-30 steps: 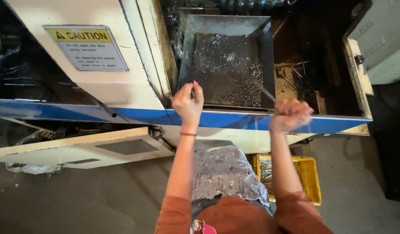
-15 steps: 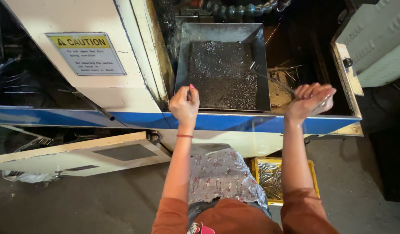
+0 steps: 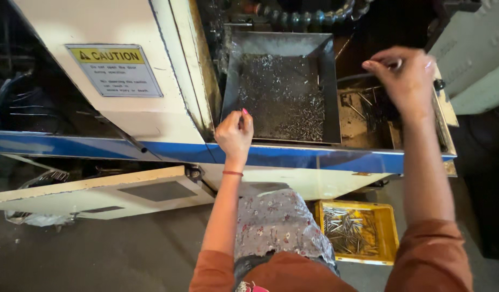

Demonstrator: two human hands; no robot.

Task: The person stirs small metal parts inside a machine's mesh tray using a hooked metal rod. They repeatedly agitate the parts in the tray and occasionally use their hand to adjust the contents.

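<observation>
My left hand [image 3: 234,132] is at the front left corner of a grey metal tray [image 3: 329,81] inside a machine. Its fingertips are pinched together and I see nothing between them. Small metal pins [image 3: 303,121] lie scattered in the tray, piled mostly at its front right. My right hand [image 3: 403,75] is raised over the dark, dirty compartment [image 3: 363,116] to the right of the tray, with its fingers curled downward. Whether it holds anything is unclear.
The machine has a cream body with a blue band [image 3: 98,146] along its front and a warning label [image 3: 114,70] at the left. A cream panel [image 3: 98,192] sticks out below. A yellow crate [image 3: 389,216] of metal rods sits on the floor beside my knees.
My right hand has risen from the machine's front edge and moved right and farther in, over the right compartment. My left hand has stayed at the tray's front left corner.
</observation>
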